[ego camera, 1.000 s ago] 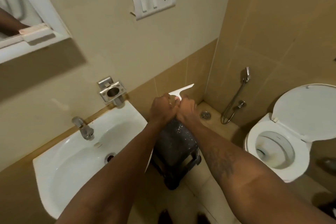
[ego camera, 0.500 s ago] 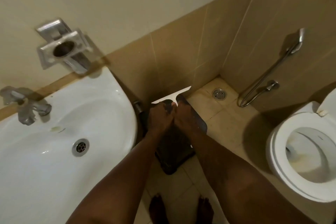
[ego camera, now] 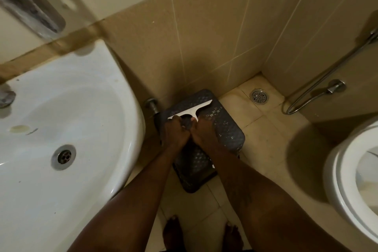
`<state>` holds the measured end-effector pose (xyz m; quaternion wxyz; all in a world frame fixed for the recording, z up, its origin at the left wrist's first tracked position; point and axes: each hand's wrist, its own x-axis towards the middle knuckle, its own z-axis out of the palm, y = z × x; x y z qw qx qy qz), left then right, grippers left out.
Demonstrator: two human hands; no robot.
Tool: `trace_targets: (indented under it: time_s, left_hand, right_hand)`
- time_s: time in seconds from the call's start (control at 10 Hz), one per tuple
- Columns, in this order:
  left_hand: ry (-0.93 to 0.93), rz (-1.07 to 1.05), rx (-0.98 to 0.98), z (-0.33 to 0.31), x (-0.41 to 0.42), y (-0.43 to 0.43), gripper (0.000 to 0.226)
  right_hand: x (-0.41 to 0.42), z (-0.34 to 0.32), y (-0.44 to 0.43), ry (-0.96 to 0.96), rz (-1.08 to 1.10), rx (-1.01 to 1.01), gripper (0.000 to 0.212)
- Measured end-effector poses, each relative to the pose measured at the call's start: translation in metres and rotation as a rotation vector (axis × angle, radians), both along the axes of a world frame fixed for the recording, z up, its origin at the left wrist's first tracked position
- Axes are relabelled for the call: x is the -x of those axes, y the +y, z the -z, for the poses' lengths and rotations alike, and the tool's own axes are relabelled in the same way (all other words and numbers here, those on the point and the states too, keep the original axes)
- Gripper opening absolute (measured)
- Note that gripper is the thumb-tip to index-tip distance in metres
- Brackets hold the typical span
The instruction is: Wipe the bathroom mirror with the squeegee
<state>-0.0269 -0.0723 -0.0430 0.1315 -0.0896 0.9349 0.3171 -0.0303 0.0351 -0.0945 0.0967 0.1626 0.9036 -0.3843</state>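
No writing can be read. The squeegee point(ego camera: 191, 110) is held low over the stool's point(ego camera: 225, 129) far edge, blade tilted. Its handle is clamped by the right hand point(ego camera: 205, 132); the left hand point(ego camera: 173, 133) is closed beside it, touching. Both arms are stretched downward.

White T-shaped squeegee point(ego camera: 192, 111), flat blade on top, short handle pointing back toward the body. Blade tilted, right end higher and farther than the left. Sits low over a dark textured stool point(ego camera: 223, 129) by the tiled wall, right of the sink. Handle mostly buried under the left hand point(ego camera: 173, 135) and right hand point(ego camera: 204, 132), both wrapped around it, knuckles touching. Can't tell if the blade touches the stool.
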Motion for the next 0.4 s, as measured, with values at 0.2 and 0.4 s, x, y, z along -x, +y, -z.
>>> trace_targets:
  time_s: [0.2, 0.4]
  left_hand:
    - [0.002, 0.044, 0.042, -0.008, -0.001, 0.003, 0.044]
    - [0.020, 0.125, 0.101, -0.049, -0.006, 0.005, 0.042]
  right_hand:
    - [-0.002, -0.005, 0.004, -0.035, -0.024, 0.038, 0.050]
    - [-0.003, -0.064, 0.027, -0.118, -0.051, 0.081, 0.058]
